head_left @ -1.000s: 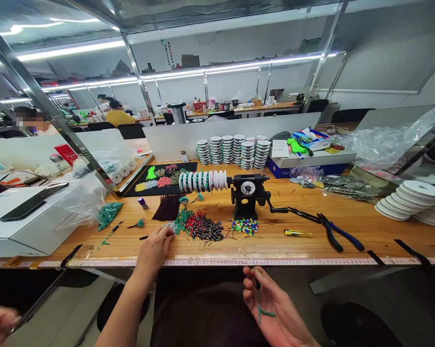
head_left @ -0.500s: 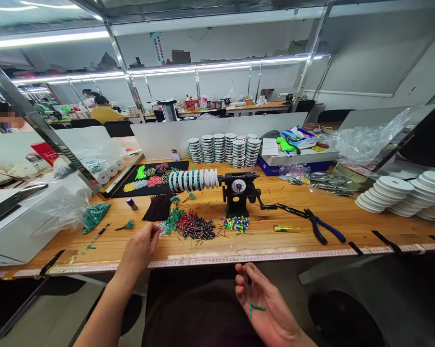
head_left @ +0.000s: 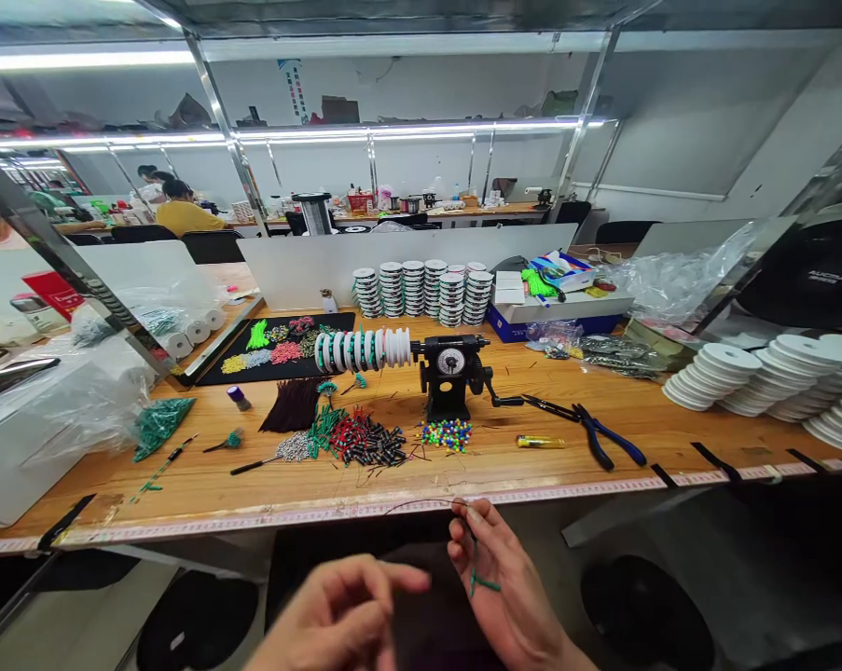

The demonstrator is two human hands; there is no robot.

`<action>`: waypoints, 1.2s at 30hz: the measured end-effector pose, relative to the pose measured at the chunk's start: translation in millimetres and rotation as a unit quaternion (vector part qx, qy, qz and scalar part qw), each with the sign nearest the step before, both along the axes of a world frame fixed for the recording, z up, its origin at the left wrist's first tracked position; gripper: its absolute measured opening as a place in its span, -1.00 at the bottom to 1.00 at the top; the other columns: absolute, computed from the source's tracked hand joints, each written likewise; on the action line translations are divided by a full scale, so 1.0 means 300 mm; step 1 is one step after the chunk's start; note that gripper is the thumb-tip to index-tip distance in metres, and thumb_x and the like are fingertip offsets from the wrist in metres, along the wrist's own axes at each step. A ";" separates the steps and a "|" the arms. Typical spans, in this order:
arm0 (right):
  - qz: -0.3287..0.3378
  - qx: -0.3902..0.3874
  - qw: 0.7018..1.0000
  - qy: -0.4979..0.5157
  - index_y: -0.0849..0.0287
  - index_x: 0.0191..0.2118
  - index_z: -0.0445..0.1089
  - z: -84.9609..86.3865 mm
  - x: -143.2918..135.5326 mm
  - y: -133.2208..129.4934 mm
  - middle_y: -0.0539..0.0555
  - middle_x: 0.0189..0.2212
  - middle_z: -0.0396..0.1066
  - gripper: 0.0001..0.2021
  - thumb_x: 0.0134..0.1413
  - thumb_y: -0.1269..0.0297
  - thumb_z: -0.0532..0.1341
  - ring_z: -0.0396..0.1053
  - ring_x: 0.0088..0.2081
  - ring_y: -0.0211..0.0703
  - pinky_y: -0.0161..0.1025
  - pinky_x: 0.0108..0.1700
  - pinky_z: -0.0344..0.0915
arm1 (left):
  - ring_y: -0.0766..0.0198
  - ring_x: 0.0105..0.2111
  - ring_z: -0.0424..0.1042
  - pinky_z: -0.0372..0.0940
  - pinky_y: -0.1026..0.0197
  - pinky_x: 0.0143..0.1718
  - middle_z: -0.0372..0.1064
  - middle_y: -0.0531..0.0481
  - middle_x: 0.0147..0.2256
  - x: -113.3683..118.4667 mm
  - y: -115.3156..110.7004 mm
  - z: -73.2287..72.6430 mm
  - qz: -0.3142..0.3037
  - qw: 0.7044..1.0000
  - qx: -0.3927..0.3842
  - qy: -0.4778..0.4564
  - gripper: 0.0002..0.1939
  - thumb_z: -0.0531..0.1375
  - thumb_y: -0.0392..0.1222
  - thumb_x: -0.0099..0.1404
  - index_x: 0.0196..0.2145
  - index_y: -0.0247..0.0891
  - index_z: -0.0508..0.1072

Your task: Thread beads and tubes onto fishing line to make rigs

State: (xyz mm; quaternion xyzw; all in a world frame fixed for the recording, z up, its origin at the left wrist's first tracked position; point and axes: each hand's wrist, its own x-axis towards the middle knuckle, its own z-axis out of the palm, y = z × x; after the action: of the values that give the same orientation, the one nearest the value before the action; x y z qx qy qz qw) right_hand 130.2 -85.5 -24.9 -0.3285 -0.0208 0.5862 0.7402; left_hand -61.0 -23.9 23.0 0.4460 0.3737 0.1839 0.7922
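My right hand (head_left: 497,578) is closed just beyond the table's front edge, thumb and fingertips pinching a thin dark line. Short green tube pieces (head_left: 483,582) hang from it across the palm, and a fine strand runs left from the fingertips. To the left, my left hand (head_left: 351,610) is low and blurred, its index finger stretched toward the right hand; I see nothing in it. On the table ahead lie silver beads (head_left: 295,447) with a black stick-like tool (head_left: 253,466), green tubes (head_left: 321,431), and red-and-black pieces (head_left: 368,438).
A black hand-cranked winder (head_left: 452,368) carries white spools (head_left: 361,349). Multicoloured beads (head_left: 447,434) lie before it. Pliers (head_left: 602,433) and a yellow tube (head_left: 539,442) are at the right, near stacked white discs (head_left: 710,373). A measuring tape (head_left: 393,506) follows the front edge.
My left hand has moved from the silver beads back and right toward my right hand, uncovering the black stick-like tool. The right hand keeps its pinch. The view has shifted slightly.
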 end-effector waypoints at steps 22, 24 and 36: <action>0.089 0.249 0.956 -0.129 0.13 -0.30 0.31 -0.012 -0.021 -0.065 0.05 -0.37 0.51 -0.79 0.33 0.15 0.26 0.50 -0.24 -0.09 -0.15 -0.11 0.32 | 0.30 -0.45 0.46 0.34 0.40 -0.45 0.55 -0.02 -0.44 0.061 0.073 -0.104 0.256 0.951 0.163 0.060 -0.55 0.51 0.12 -0.09 -0.33 -0.27 0.66; 0.101 0.273 0.949 -0.125 0.14 -0.28 0.31 -0.023 -0.030 -0.075 0.07 -0.36 0.51 -0.80 0.35 0.17 0.23 0.51 -0.23 -0.09 -0.15 -0.11 0.31 | 0.26 -0.40 0.49 0.38 0.36 -0.38 0.59 -0.04 -0.41 0.053 0.074 -0.114 0.252 0.952 0.157 0.071 -0.50 0.50 0.14 -0.10 -0.28 -0.25 0.67; 0.187 0.244 0.949 -0.070 0.17 -0.32 0.24 -0.017 -0.041 -0.082 0.05 -0.39 0.50 -0.70 0.30 0.10 0.29 0.53 -0.28 -0.10 -0.21 -0.21 0.32 | 0.25 -0.40 0.53 0.44 0.30 -0.31 0.57 0.01 -0.44 0.070 0.057 -0.112 0.242 0.960 0.140 0.007 -0.43 0.49 0.10 -0.03 -0.18 -0.24 0.43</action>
State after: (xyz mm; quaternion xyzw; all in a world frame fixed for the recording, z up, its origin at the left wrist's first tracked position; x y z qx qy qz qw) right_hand 117.8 -110.0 -30.0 -0.1679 -0.2760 0.6669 0.6714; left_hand -39.8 -6.8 -10.5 0.4499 0.4470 0.4175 0.6507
